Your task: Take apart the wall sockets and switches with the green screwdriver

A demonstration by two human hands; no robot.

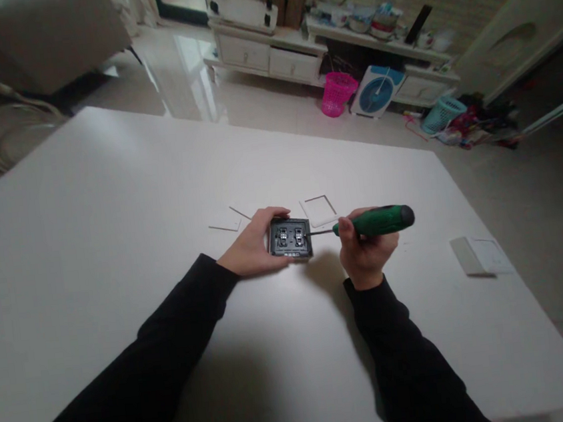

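Observation:
My left hand [255, 244] grips a black rectangular wall-switch body [290, 239] by its left side, thumb along the near edge and fingers along the far edge. Two small metallic mechanisms show in its upper face. In my right hand [367, 249] is a screwdriver with a green handle [380, 221] and a dark end cap. Its thin shaft points left, and the tip meets the switch body near the right-hand mechanism; exact contact is too small to tell. A white square frame [318, 212] lies just beyond, and a white plate [225, 221] lies partly behind my left hand.
The white table [132, 180] spreads around my hands. Near its right edge lie a grey and white flat piece [478, 256]. Past the table stand a pink basket [338, 93], a blue and white fan [376, 91], a teal basket [443, 113] and a white cabinet [245, 54].

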